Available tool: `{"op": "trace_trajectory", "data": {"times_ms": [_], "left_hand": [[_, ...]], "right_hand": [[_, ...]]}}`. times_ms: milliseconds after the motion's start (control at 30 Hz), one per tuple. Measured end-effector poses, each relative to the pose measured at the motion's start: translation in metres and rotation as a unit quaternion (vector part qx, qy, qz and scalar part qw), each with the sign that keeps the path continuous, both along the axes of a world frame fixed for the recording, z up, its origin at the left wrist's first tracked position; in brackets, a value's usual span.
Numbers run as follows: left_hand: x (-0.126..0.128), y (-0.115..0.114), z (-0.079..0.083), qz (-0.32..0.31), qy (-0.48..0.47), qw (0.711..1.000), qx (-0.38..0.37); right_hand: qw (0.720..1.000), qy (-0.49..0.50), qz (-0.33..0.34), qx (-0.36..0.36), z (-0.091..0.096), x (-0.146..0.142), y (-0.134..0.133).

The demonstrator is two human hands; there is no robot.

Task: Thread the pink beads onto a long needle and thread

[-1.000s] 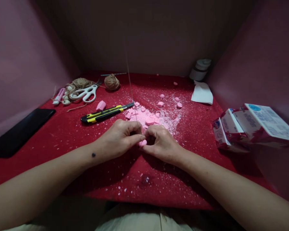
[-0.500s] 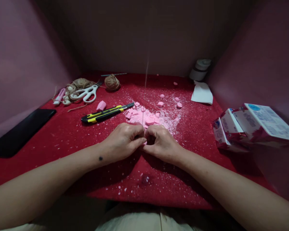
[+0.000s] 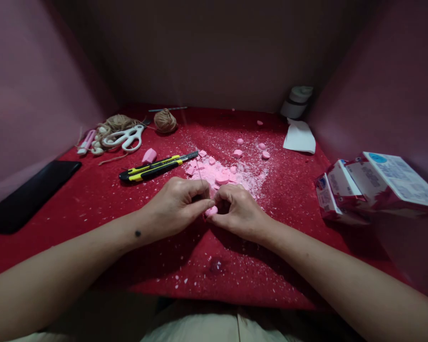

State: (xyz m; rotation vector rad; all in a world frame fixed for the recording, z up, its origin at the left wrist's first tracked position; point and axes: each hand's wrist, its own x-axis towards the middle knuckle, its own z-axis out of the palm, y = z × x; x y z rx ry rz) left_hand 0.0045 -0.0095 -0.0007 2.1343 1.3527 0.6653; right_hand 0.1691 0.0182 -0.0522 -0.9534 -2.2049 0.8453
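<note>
My right hand [image 3: 237, 209] is closed on a small rounded pink soap piece [image 3: 211, 212], pinched between thumb and fingers. Against it, my left hand [image 3: 181, 204] is closed in a pinch on a thin needle [image 3: 200, 175], whose upper end slants up and to the left. Whether the lower end is inside the soap is hidden by my fingers. Just beyond both hands lies a heap of pink soap shavings and chunks [image 3: 223, 178]. A black and yellow utility knife [image 3: 153, 170] lies left of the heap with its blade out.
Left on the red cloth [image 3: 92, 204] are white-handled scissors [image 3: 128, 137], a twine ball [image 3: 165, 121], a pink cutter [image 3: 87, 141], a pink block [image 3: 150, 156] and a black phone-like slab [image 3: 32, 194]. Right are boxes [image 3: 388, 183], white paper [image 3: 299, 137] and a jar [image 3: 296, 102].
The needle has tilted from upright to the left. My left hand has shifted slightly left, and more of the pink soap piece shows between my hands.
</note>
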Motion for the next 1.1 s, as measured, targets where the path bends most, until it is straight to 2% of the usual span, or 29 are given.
{"op": "trace_trajectory", "data": {"times_ms": [200,367,433,533,600,667,733,800,900,1000,1100], "left_hand": [[0.000,0.000,-0.004,-0.008,0.029,0.999,-0.020],[0.004,-0.001,-0.008,-0.029,0.066,0.997,0.037],[0.004,-0.002,-0.007,-0.033,0.058,0.997,0.038],[0.002,-0.002,-0.001,-0.013,-0.035,0.999,-0.032],[-0.001,-0.002,0.006,0.018,-0.134,0.988,-0.076],[-0.004,-0.004,0.013,0.044,-0.211,0.973,-0.080],[-0.005,-0.007,0.017,0.051,-0.225,0.972,-0.052],[-0.004,-0.011,0.019,0.042,-0.186,0.982,-0.008],[-0.001,-0.015,0.017,0.011,-0.125,0.989,0.083],[0.001,-0.017,0.013,-0.034,-0.082,0.982,0.168],[0.001,-0.017,0.010,-0.067,-0.059,0.978,0.190]], "right_hand": [[1.000,0.001,0.001,0.008,-0.001,-0.001,0.001],[0.999,-0.002,0.000,0.048,-0.002,-0.001,0.001],[0.997,-0.003,-0.008,0.078,-0.003,-0.001,-0.001],[0.995,0.015,-0.026,0.100,-0.004,-0.002,-0.003],[0.994,0.033,-0.033,0.103,-0.004,-0.002,-0.006],[0.992,0.053,-0.039,0.107,-0.003,-0.001,-0.008],[0.990,0.077,-0.057,0.102,0.000,0.001,-0.009],[0.987,0.101,-0.077,0.096,0.003,0.003,-0.010],[0.983,0.124,-0.093,0.100,0.006,0.005,-0.010],[0.981,0.127,-0.098,0.111,0.007,0.006,-0.011],[0.982,0.120,-0.099,0.110,0.009,0.006,-0.012]]}}
